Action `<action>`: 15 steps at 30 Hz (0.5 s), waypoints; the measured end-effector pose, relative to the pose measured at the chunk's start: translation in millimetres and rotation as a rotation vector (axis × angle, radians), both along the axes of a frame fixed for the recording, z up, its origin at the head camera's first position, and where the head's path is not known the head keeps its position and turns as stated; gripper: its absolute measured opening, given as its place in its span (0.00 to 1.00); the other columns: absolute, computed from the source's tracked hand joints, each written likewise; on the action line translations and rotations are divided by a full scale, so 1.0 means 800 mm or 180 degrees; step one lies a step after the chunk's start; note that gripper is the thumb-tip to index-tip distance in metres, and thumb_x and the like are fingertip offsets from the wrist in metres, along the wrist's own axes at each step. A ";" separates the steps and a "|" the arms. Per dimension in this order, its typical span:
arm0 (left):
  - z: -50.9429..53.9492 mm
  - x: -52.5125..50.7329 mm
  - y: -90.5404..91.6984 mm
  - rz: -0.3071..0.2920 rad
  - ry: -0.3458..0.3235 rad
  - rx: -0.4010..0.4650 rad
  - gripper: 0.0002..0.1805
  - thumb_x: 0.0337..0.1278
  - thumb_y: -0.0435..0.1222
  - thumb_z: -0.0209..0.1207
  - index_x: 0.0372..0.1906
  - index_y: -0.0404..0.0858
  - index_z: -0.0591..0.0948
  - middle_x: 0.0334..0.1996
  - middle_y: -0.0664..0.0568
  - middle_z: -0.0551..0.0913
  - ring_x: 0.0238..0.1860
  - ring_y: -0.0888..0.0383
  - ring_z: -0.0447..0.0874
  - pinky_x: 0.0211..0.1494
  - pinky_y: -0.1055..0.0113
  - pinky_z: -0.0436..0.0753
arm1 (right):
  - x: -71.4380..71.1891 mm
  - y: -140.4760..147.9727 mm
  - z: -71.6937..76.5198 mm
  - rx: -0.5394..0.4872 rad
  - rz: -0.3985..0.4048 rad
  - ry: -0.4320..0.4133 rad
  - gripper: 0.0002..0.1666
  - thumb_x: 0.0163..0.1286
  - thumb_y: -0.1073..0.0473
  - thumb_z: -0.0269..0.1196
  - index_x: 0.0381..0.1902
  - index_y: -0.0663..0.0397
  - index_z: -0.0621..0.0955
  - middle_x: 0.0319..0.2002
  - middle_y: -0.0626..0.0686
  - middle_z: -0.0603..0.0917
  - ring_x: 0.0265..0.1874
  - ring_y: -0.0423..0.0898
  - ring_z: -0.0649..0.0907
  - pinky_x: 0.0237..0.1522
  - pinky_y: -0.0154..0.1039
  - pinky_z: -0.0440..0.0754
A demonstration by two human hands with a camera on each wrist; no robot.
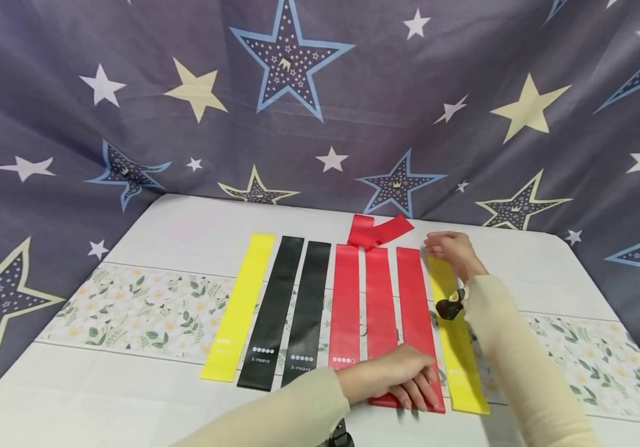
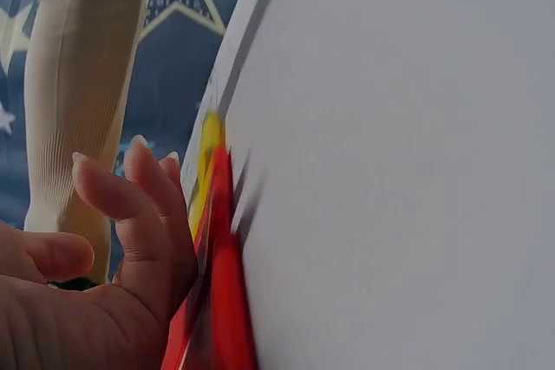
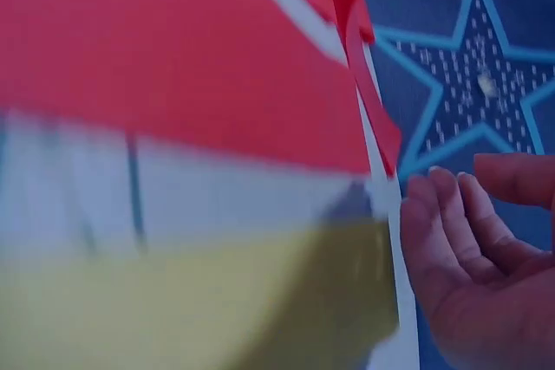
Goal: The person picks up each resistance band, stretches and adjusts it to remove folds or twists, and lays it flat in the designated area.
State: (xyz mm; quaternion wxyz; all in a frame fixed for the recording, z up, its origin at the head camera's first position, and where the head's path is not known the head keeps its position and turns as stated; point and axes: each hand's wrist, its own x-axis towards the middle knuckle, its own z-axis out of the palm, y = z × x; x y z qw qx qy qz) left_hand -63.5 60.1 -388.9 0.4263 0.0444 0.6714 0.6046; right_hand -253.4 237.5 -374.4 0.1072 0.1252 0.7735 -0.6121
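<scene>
Flat resistance bands lie side by side in the head view: a yellow band, two black bands marked X-Heavy, three red bands and another yellow band at the right. My left hand rests over the near ends of the red bands, fingers relaxed; in the left wrist view, red band edges show beside its loosely bent fingers. At the far end of the right yellow band is my right hand. Its fingers are gently bent with nothing between them in the right wrist view.
Behind the row, a folded or crossed red band lies near the table's back edge. The white table has a floral strip across it. A star-patterned cloth hangs behind and around.
</scene>
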 end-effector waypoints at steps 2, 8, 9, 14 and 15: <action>0.002 -0.008 -0.006 0.0090 0.0042 -0.0025 0.14 0.66 0.37 0.45 0.26 0.37 0.75 0.27 0.35 0.86 0.11 0.59 0.75 0.11 0.74 0.70 | -0.001 -0.012 -0.001 -0.0088 0.0106 -0.0048 0.29 0.73 0.62 0.50 0.67 0.71 0.63 0.50 0.56 0.76 0.33 0.33 0.82 0.53 0.32 0.80; 0.003 -0.033 -0.023 0.0418 0.0273 -0.0098 0.13 0.65 0.35 0.45 0.25 0.37 0.73 0.26 0.36 0.86 0.14 0.60 0.76 0.12 0.73 0.73 | -0.003 -0.046 -0.005 -0.0324 0.0198 -0.0183 0.29 0.73 0.59 0.52 0.67 0.69 0.64 0.48 0.57 0.78 0.36 0.37 0.83 0.55 0.38 0.76; 0.002 -0.037 -0.024 0.0477 0.0303 -0.0102 0.12 0.64 0.34 0.45 0.25 0.37 0.73 0.26 0.35 0.86 0.13 0.60 0.76 0.12 0.73 0.73 | -0.003 -0.050 -0.006 -0.0377 0.0198 -0.0200 0.29 0.72 0.60 0.52 0.67 0.69 0.64 0.44 0.55 0.80 0.35 0.38 0.83 0.55 0.38 0.76; -0.001 -0.059 -0.036 0.0653 0.0323 -0.0092 0.12 0.64 0.34 0.44 0.26 0.35 0.72 0.28 0.34 0.85 0.13 0.59 0.76 0.13 0.72 0.74 | -0.002 -0.068 -0.010 -0.0710 0.0199 -0.0290 0.28 0.71 0.61 0.53 0.64 0.72 0.66 0.30 0.46 0.83 0.30 0.37 0.85 0.48 0.34 0.82; -0.001 -0.064 -0.039 0.0699 0.0306 -0.0082 0.12 0.64 0.34 0.44 0.26 0.34 0.73 0.28 0.33 0.85 0.14 0.58 0.76 0.13 0.71 0.74 | -0.001 -0.072 -0.010 -0.0766 0.0218 -0.0302 0.28 0.71 0.62 0.53 0.64 0.73 0.66 0.28 0.46 0.83 0.29 0.37 0.85 0.45 0.33 0.83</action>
